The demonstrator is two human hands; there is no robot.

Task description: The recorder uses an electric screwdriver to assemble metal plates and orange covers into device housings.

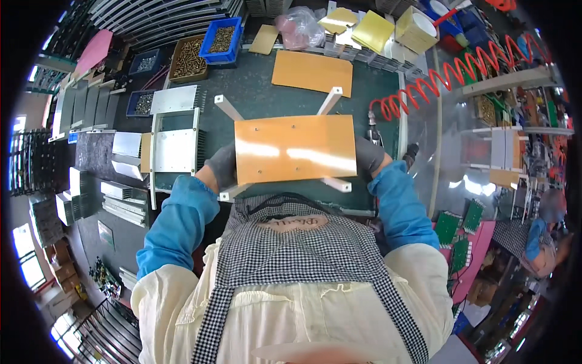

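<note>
left hand (pixel 223 165): grey glove, fingers wrapped round the left edge of the orange panel (pixel 295 149), gripping it
right hand (pixel 368 156): grey glove, fingers closed on the panel's right edge (fingertips hidden behind the board)
orange panel: flat rectangular board held between both sets of fingers, just above the tabletop (pixel 254 91), in front of the person's chest; glossy, a few small screw dots on its face
white bars (pixel 330 101): four pale strips sticking out from under the panel's corners, two angled away past the fingers, two toward the body
sleeves (pixel 182 218): blue oversleeves behind the fingers, checked apron below
second orange board (pixel 312 73): lies flat on the tabletop, beyond the held panel, apart from it
grey heatsink frame (pixel 174 145): just left of the left fingers, on the tabletop
red coiled hose (pixel 461 67): right of and beyond the right fingers, runs to a tool near the panel's right edge
blue bin (pixel 222 40): far side, past the left fingers, full of small brass-coloured parts (a brown bin of the same beside it)
green circuit boards (pixel 456 233): right of the right arm, well apart from the fingers
</note>
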